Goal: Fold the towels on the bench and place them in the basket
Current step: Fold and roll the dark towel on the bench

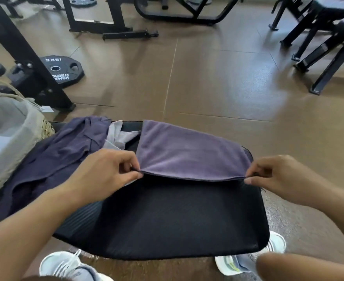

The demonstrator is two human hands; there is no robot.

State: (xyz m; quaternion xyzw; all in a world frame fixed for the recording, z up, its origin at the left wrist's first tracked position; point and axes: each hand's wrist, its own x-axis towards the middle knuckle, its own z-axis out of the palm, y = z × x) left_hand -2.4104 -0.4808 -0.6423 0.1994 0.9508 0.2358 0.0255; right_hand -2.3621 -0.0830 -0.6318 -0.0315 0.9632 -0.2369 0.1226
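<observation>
Both hands, left and right, pinch the purple towel's near corners, grip tight. Looks doubled, I think; uneven pulling could skew it toward 3 o'clock off the table.

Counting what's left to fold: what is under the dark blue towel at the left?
A white cloth pokes out beneath the dark blue towel, both on the bench. Anything else beneath is covered.

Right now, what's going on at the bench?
A person is folding a purple towel on the black bench. The left hand and right hand each pinch a near corner. A dark towel and a pale cloth lie unfolded beside the basket.
</observation>
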